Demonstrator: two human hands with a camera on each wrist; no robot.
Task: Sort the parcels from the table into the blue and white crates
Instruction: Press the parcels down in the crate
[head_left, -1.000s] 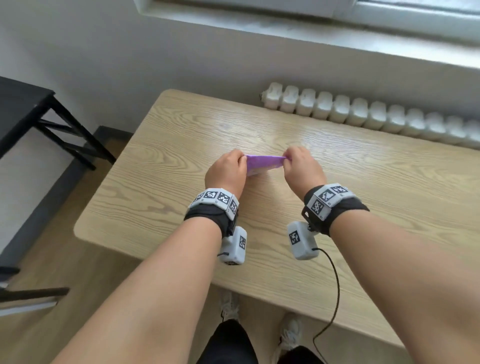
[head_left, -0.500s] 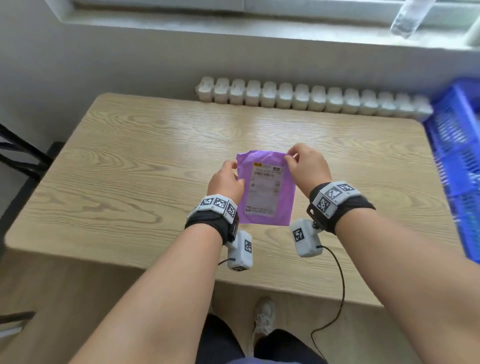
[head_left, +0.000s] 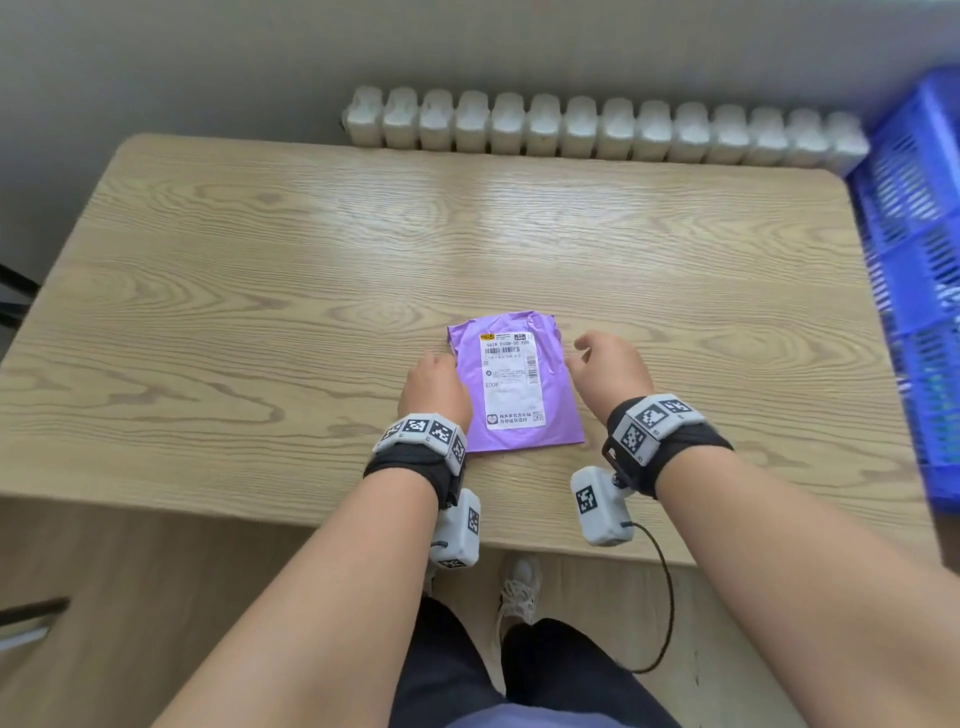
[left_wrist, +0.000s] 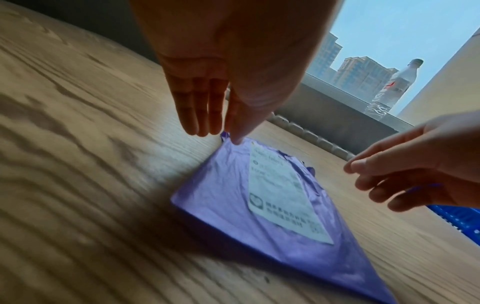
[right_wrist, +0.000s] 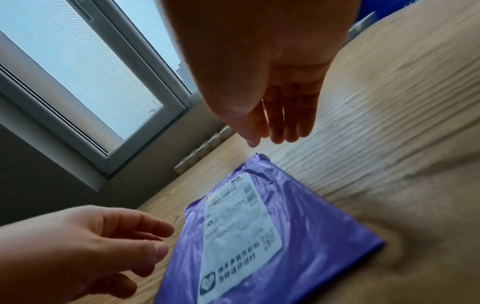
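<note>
One purple parcel (head_left: 514, 387) lies unsorted on the table (head_left: 260, 291); left hand (head_left: 435, 387) and right hand (head_left: 608, 366) relaxed, grasping nothing, blue crate (head_left: 914, 249) far right.

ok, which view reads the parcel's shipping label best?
Head view: the shipping label faces the camera, E008 legible. Right wrist shows it oblique and blurred; left wrist foreshortened, text unreadable.
</note>
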